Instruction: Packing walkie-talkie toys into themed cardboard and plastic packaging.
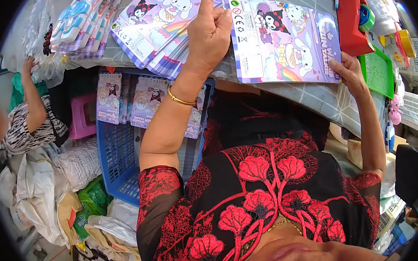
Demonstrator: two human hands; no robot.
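My right hand [348,73] pinches the lower right edge of a purple printed backing card [285,42] with cartoon figures and a rainbow. Thumb on top, it holds the card at the table's near edge. Beside the card's left edge is my left hand [210,34], its index finger stretched away from me and the other fingers curled in. Whatever those curled fingers may hold is hidden. Under and left of that hand lies a fanned pile of similar cards [139,41]. A gold bangle circles my left wrist.
More carded packs [80,26] lie at the table's far left. Below stands a blue basket [117,155] with cards in it. At right are a red tape dispenser [353,23] and a green tray [378,72]. Another person's arm [35,100] reaches toward clear plastic bags [33,31].
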